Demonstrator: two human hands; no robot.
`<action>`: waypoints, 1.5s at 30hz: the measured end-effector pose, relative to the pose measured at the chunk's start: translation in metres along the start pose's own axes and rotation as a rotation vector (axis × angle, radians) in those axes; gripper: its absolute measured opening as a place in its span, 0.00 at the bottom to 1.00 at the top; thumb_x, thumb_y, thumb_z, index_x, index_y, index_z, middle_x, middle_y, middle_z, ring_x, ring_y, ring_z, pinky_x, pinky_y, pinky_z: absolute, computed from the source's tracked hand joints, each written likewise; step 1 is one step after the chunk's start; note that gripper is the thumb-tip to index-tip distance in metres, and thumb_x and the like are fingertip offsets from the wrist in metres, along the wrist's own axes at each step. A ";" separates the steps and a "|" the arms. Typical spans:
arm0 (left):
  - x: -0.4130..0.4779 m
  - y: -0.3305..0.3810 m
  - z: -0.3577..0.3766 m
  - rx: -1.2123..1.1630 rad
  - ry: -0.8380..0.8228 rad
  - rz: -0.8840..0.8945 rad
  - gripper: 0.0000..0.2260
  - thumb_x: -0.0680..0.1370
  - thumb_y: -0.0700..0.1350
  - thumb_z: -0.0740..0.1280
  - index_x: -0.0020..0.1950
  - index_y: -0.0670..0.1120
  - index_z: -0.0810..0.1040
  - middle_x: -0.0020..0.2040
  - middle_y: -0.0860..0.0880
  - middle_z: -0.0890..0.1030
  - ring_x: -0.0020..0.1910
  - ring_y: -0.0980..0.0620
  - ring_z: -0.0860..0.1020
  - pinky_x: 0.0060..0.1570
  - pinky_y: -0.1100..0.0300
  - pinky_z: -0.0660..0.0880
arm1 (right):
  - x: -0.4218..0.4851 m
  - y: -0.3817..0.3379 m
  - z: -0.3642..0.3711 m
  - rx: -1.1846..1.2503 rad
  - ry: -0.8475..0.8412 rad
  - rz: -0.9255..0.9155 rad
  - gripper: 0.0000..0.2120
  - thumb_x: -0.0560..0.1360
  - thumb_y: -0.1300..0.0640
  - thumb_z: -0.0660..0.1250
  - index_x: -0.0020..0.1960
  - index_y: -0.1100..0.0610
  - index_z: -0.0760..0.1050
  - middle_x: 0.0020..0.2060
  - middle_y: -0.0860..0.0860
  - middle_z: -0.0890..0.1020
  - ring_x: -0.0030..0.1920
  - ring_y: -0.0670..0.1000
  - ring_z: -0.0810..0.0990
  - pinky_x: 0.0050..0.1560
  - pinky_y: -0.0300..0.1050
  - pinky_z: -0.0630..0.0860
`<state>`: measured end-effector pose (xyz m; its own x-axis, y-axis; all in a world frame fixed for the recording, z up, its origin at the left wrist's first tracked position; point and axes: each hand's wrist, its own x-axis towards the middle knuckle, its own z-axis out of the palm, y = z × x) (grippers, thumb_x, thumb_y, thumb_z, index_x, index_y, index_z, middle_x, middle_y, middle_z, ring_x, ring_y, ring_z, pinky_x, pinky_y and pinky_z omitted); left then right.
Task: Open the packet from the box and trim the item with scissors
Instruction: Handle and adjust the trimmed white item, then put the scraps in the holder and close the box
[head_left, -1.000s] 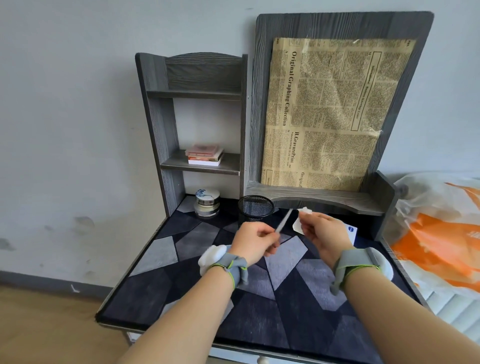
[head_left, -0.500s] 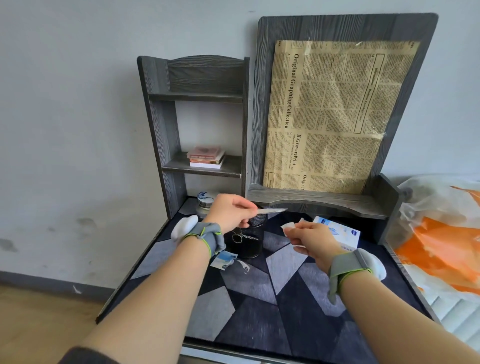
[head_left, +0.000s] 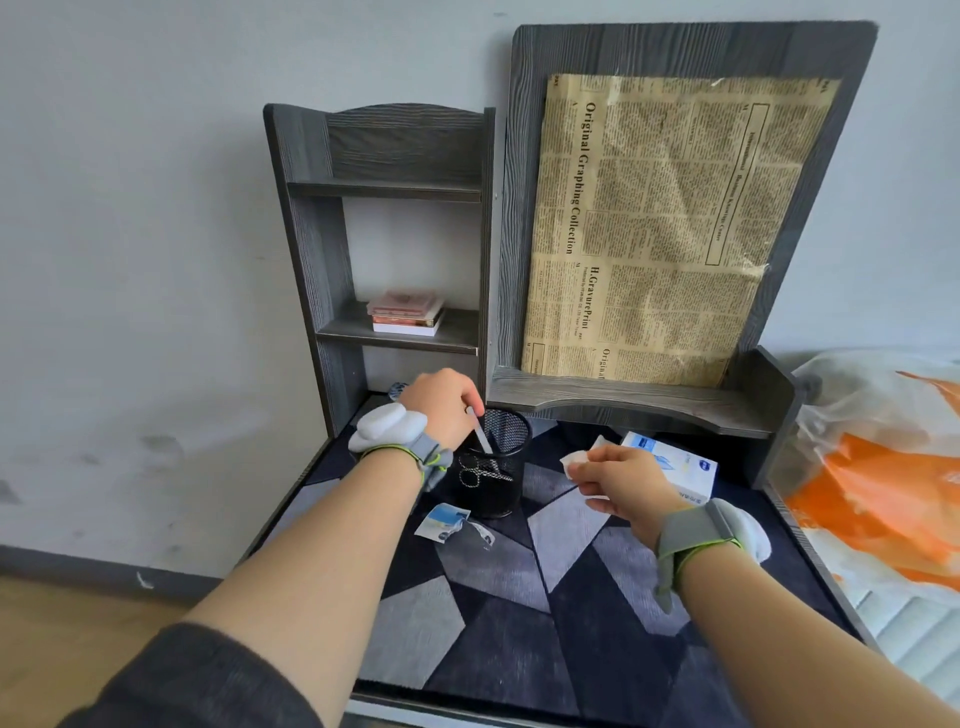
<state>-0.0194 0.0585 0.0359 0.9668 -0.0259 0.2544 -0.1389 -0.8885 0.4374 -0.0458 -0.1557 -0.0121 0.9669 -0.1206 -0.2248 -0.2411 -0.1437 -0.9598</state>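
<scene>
My left hand (head_left: 441, 402) pinches a thin white strip (head_left: 480, 434) whose lower end points down into a black mesh cup (head_left: 501, 493). Small scissors (head_left: 475, 473) show through the cup's mesh, handles low. My right hand (head_left: 618, 483) hovers right of the cup and grips a small white pad (head_left: 576, 460) between its fingertips. The white and blue box (head_left: 685, 467) lies just behind that hand. A torn blue and white packet (head_left: 444, 522) lies on the mat in front of the cup.
A patterned grey mat (head_left: 498, 623) covers the desk. At the back stands a dark shelf unit (head_left: 322, 270) with small books (head_left: 408, 312), and a board with newspaper (head_left: 665, 223). An orange and white plastic bag (head_left: 883, 467) sits off the right edge.
My left hand swung left and back, then tipped the strip from level to pointing down into the mesh cup. My right hand stayed near the box, still gripping the pad.
</scene>
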 end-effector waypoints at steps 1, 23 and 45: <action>-0.001 -0.002 0.004 -0.030 -0.004 0.007 0.05 0.71 0.44 0.71 0.44 0.52 0.83 0.43 0.52 0.84 0.45 0.50 0.81 0.43 0.62 0.73 | 0.001 0.001 0.000 -0.024 -0.005 0.000 0.08 0.71 0.64 0.71 0.48 0.59 0.76 0.37 0.55 0.79 0.35 0.50 0.76 0.36 0.41 0.76; 0.008 0.022 0.056 -0.825 -0.233 -0.465 0.09 0.76 0.37 0.62 0.36 0.45 0.72 0.36 0.45 0.76 0.20 0.50 0.77 0.27 0.58 0.79 | -0.001 0.008 -0.010 -0.109 -0.013 0.025 0.06 0.70 0.63 0.71 0.46 0.59 0.77 0.36 0.54 0.77 0.37 0.50 0.75 0.38 0.41 0.76; -0.038 -0.032 0.023 -0.722 -0.091 -0.554 0.09 0.76 0.34 0.61 0.38 0.43 0.76 0.28 0.48 0.79 0.25 0.52 0.78 0.29 0.63 0.77 | -0.014 0.002 0.061 -0.373 -0.342 -0.058 0.11 0.75 0.58 0.68 0.47 0.67 0.79 0.37 0.60 0.82 0.32 0.55 0.82 0.33 0.42 0.81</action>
<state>-0.0464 0.0776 -0.0075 0.9441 0.2554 -0.2086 0.2792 -0.2825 0.9177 -0.0544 -0.0939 -0.0214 0.9366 0.2177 -0.2746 -0.1387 -0.4894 -0.8609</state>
